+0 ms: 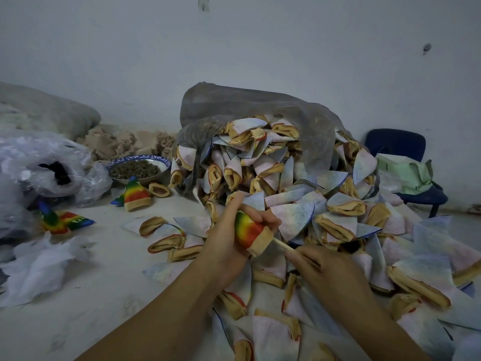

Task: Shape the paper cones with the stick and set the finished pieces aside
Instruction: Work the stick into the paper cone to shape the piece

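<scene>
- left hand point(229, 246) grips the rainbow cone point(250, 234), above the pale pile point(286, 178).
- right hand point(330, 272) pinches the stick point(282, 245), its tip inside the cone's tan open end.
- a rainbow piece point(66, 222) lying far left shows letters "ra".

Cones point(294, 178): matt, fibrous paper.
Stick point(283, 246): pale, smooth wood.
Bag point(247, 105): grey translucent plastic.
Bowl point(164, 162): glossy glazed ceramic.

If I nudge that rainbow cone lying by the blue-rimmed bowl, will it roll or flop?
That rainbow cone is probably light and floppy: it lies flattened on the floor. Being flat, it would likely slide, not roll.
</scene>
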Motion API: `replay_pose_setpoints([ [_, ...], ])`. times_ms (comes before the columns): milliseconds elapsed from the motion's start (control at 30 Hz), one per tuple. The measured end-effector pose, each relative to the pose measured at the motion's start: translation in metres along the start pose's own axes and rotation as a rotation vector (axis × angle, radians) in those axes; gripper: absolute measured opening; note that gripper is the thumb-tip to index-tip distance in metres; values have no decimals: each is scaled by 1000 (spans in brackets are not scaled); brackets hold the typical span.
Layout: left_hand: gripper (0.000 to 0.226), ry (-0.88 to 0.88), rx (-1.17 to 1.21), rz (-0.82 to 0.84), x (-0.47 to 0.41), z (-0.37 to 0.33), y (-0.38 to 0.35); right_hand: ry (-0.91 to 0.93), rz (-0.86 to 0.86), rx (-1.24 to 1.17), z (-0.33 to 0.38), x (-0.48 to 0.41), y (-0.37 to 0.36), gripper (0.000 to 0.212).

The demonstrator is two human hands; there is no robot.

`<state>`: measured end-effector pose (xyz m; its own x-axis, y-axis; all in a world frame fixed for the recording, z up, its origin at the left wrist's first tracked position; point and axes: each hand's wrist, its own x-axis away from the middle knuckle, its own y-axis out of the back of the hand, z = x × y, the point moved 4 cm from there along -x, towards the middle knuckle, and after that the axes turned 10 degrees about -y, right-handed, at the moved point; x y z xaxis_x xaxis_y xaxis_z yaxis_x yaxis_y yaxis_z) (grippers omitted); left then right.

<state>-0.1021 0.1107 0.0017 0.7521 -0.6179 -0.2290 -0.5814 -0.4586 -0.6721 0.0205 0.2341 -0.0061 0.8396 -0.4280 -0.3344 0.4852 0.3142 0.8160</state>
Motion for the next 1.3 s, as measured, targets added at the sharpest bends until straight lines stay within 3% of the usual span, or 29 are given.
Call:
replay_pose_setpoints([
  [100, 56, -31, -80, -9, 2, 3, -3, 10, 14, -8, 8, 1, -1, 59],
  [233, 62, -105, -158, -50, 2, 6, -8, -81, 116, -100, 13, 6, -12, 32],
  [400, 57, -117, -166, -52, 2, 8, -7, -158, 188, -144, 14, 5, -13, 30],
  [600, 31, -30, -158, 32, 3, 9, -2, -137, 51, -138, 8, 0, -5, 46],
  [800, 39, 107, -268, 112, 7, 15, -2, -117, -120, -13, -1, 0, 5, 65],
  [1033, 37, 123, -425, 268, 9, 13, -3, -110, -309, 157, -5, 0, 27, 43],
  [1167, 45, 60, -563, 305, 8, 9, 0, -93, -300, 158, -7, 0, 24, 40],
  [1300, 40, 43, -488, 229, 7, 13, 5, -77, -246, 79, -7, -2, 22, 32],
])
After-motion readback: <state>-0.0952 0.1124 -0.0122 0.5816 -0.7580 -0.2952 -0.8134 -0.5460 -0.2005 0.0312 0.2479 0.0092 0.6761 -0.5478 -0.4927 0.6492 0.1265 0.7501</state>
